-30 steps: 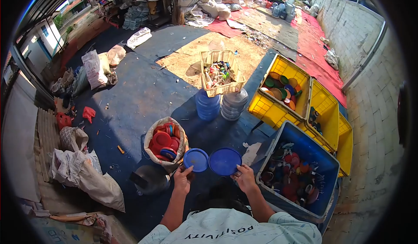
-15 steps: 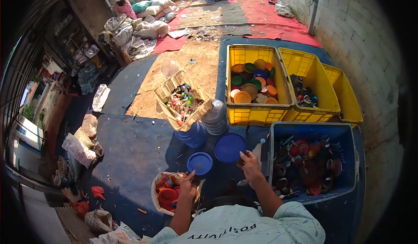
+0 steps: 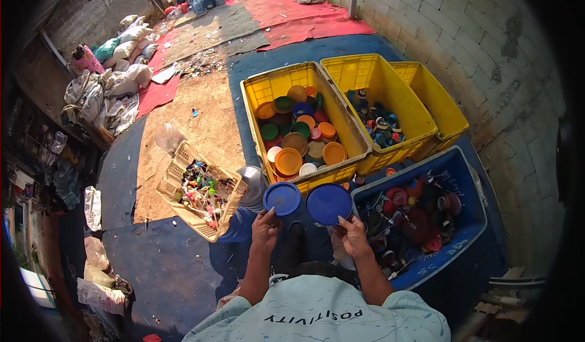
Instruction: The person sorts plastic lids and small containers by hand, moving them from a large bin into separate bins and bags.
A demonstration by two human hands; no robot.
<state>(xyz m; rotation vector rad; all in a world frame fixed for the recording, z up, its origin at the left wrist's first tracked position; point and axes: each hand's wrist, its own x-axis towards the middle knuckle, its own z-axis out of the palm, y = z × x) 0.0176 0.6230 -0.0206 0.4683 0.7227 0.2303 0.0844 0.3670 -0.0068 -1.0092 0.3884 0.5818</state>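
Our left hand (image 3: 265,229) has its grip closed on the edge of the small blue lid (image 3: 282,198). Our right hand (image 3: 355,237) pinches the edge of the big blue lid (image 3: 329,203). The lids are just beside each other. Right of our right grip is a blue bin (image 3: 448,258) of mixed bits. Past the lids is a yellow bin (image 3: 268,92) with round lids. Left of our left grip is a basket (image 3: 189,219). We only pinch the edges, so a lid could tip and slip.
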